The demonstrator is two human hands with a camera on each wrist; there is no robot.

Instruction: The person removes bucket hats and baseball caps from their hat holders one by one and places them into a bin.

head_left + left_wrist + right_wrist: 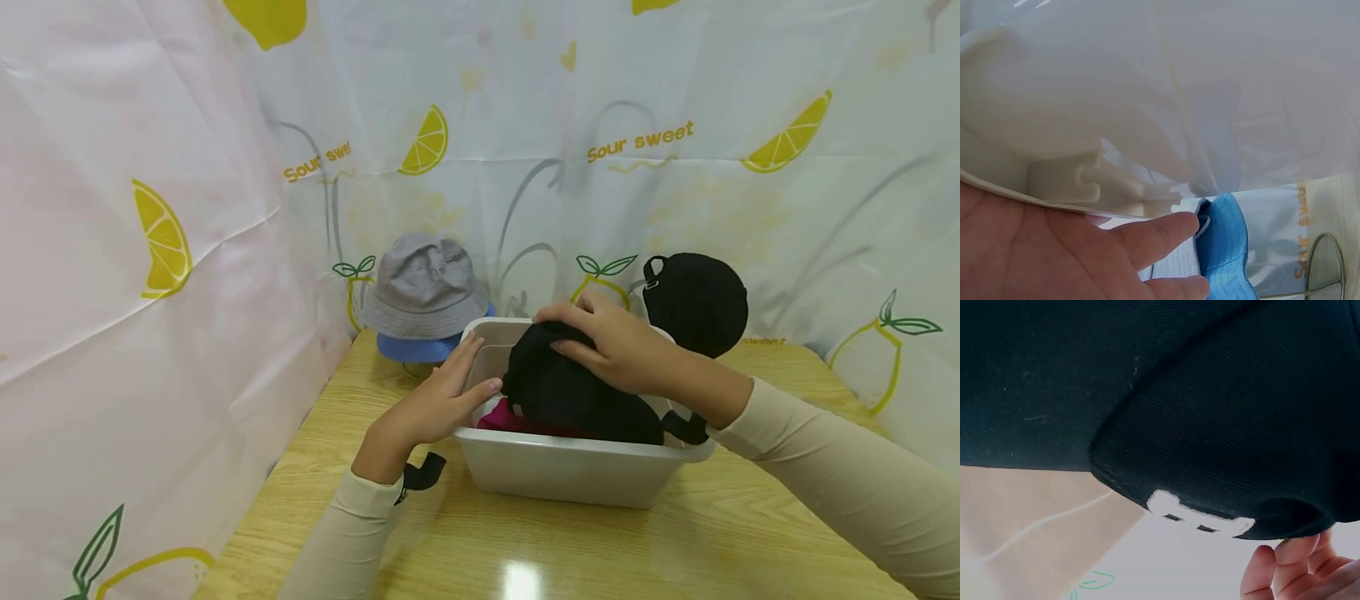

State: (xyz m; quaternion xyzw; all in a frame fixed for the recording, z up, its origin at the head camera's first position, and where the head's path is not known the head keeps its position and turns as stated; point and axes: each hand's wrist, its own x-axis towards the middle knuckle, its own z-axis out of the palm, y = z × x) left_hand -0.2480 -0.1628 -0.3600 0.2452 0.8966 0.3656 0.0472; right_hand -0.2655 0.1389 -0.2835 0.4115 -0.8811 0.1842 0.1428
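A black cap [573, 396] lies in a white plastic bin [555, 471], on top of a magenta fabric item [510, 419]. My right hand [618, 346] grips its upper part, thumb on the near side and fingers over the top. In the right wrist view the cap carries a white patch [1200, 515] with dark marks, and the fingertips [1291, 553] are right at its lower edge. My left hand [442, 400] rests at the bin's left rim with fairly straight fingers, the thumb reaching over the rim. The left wrist view shows the palm against the bin's outer edge.
Behind the bin at left, a grey bucket hat [426, 283] sits over a blue one [412, 348] on a wire stand. Another black cap [697, 304] is raised at back right. Lemon-print curtains [525, 100] enclose the wooden table [360, 467] at the back and left.
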